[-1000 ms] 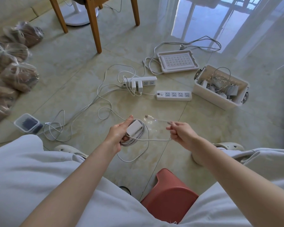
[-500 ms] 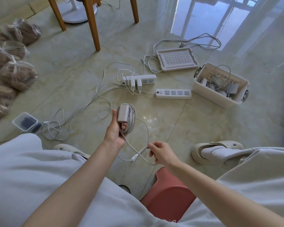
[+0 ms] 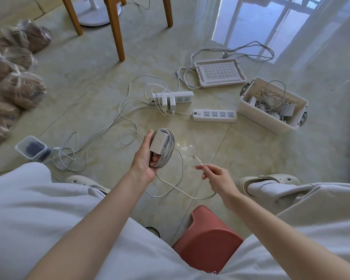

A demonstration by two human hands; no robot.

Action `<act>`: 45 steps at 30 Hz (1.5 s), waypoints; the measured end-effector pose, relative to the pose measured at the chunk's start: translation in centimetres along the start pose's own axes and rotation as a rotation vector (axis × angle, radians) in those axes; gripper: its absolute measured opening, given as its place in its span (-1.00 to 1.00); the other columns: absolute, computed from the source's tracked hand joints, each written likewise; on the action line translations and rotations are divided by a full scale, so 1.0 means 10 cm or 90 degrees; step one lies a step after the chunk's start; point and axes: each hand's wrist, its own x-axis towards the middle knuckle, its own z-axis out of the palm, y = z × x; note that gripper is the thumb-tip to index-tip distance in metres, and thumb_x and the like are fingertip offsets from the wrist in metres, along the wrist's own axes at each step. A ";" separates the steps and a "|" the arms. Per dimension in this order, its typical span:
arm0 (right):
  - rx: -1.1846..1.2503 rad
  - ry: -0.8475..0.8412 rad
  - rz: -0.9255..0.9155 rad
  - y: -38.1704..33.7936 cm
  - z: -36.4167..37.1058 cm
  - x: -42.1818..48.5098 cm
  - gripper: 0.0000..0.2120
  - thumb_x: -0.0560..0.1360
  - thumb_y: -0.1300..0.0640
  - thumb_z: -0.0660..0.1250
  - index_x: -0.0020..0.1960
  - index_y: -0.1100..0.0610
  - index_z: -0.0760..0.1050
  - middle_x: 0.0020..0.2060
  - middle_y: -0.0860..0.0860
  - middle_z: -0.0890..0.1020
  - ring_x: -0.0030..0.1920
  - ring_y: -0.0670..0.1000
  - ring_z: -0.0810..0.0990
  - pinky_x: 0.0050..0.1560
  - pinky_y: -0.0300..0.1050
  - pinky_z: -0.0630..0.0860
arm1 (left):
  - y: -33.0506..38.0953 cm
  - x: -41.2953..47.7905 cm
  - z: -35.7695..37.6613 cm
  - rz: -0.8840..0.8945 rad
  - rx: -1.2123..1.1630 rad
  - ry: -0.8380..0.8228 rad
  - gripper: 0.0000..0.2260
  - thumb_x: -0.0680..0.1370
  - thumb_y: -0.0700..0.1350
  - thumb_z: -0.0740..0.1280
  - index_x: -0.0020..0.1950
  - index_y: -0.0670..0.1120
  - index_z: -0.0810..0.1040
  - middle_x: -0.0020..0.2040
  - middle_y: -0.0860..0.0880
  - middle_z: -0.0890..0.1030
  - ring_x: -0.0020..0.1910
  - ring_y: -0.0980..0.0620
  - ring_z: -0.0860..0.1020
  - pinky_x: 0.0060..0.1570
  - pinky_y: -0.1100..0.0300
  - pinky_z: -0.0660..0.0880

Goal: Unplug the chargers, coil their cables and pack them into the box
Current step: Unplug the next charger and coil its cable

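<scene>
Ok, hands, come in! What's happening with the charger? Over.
Left hand grips charger, cable mostly coiled. Right hand pinches loose cable end. Two chargers plugged in power strip; box open.

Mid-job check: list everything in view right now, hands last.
charger: 1, white, in left hand with coiled cable
cable: 1, white, loose tail runs to right hand
plugged chargers: 2, white, in far strip
strips: 2, white, floor centre
box: 1, cream, right, holds chargers and cables
lid: 1, white, beyond strips
floor cables: several, white, left of centre
tub: 1, clear, dark contents, left
bags: several, clear, brown contents, far left
chair legs: 3, wood, top
stand base: 1, white, top
stool: 1, red, bottom
slippers: 2, cream, on feet
left hand: holds charger and coil
right hand: pinches cable near its end
</scene>
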 end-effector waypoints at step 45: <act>0.215 -0.219 0.015 -0.49 0.45 -0.23 -0.84 0.50 0.27 0.32 0.04 0.10 0.56 -0.33 -0.10 0.61 -0.32 -0.15 0.50 -0.22 -0.35 0.44 | -0.05 -0.11 0.04 -0.032 0.024 -0.099 -0.65 0.51 0.19 0.30 -0.12 -0.09 0.61 -0.27 -0.04 0.61 -0.34 0.06 0.57 -0.32 0.25 0.54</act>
